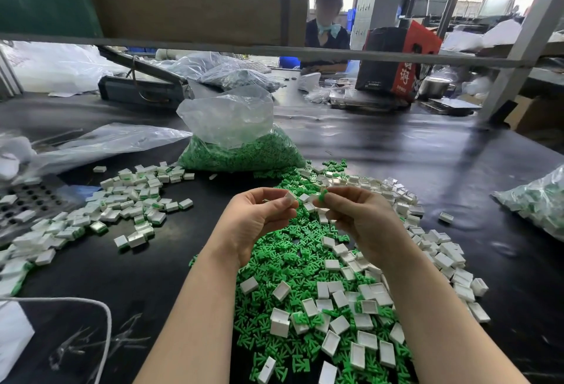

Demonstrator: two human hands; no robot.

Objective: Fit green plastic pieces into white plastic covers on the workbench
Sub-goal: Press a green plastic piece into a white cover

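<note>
My left hand point(259, 215) pinches a small white cover point(290, 198) between thumb and fingertips. My right hand point(357, 215) pinches a green piece point(323, 194) just to the right of the cover, a small gap between them. Both hands hover above a heap of loose green pieces point(287, 264) mixed with empty white covers point(366, 307) on the black workbench point(171, 261). A pile of covers with green pieces fitted point(131, 203) lies to the left.
A clear bag of green pieces point(241, 148) stands behind the heap. More plastic bags lie at far left point(91, 145) and far right point(537, 200). A white cable point(106, 322) curves at lower left. A person point(326, 23) sits across the bench.
</note>
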